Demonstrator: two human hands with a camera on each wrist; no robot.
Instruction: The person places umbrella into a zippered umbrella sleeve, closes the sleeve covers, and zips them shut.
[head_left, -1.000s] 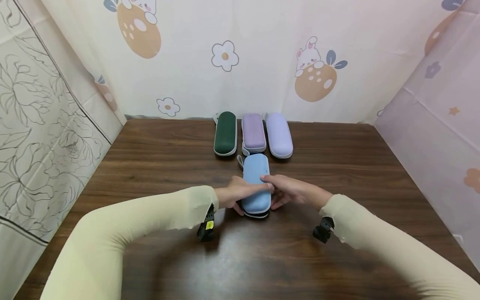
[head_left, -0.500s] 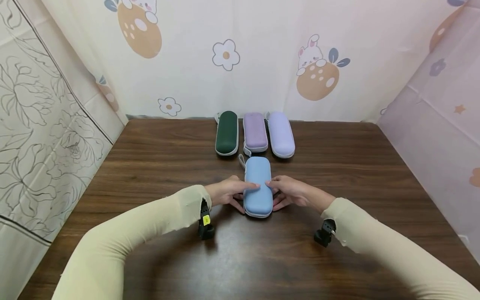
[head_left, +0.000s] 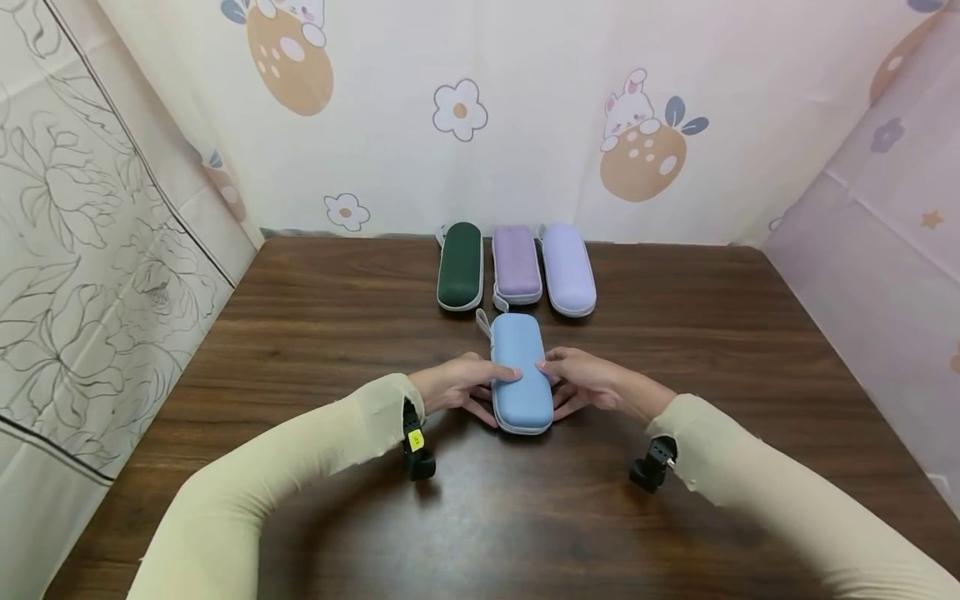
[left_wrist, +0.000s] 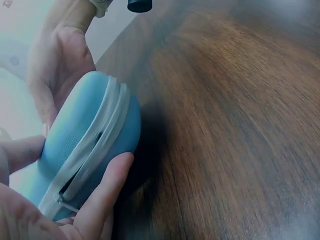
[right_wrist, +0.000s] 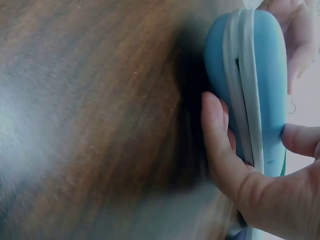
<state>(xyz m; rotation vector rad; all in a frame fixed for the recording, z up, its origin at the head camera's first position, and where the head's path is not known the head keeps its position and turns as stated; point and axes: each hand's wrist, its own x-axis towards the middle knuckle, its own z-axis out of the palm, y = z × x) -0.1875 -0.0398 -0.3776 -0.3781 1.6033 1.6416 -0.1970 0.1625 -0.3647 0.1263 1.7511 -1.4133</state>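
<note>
A light blue zippered glasses case [head_left: 522,402] lies on the table with its lid down. My left hand [head_left: 459,385] grips its left side, thumb on the lid and fingers against the lower half. From the right, my right hand [head_left: 588,382] holds it the same way, thumb at the lid's edge. In the left wrist view, the pale zipper band [left_wrist: 116,102] has a narrow dark slit between its two halves, and a zipper pull [left_wrist: 61,200] shows near the left fingers. A thin slit also runs along the band [right_wrist: 248,75] in the right wrist view.
Behind the blue case, a dark green case [head_left: 461,265], a mauve case [head_left: 516,262] and a lavender case [head_left: 568,271] stand in a row. The blue case's wrist loop [head_left: 483,322] lies near the mauve one. A patterned curtain [head_left: 405,167] borders the brown table [head_left: 525,517].
The left thumb has drawn back from across the lid to its left part. The dark gap at the case's near end has closed. Since half a second ago, the hands have hardly moved.
</note>
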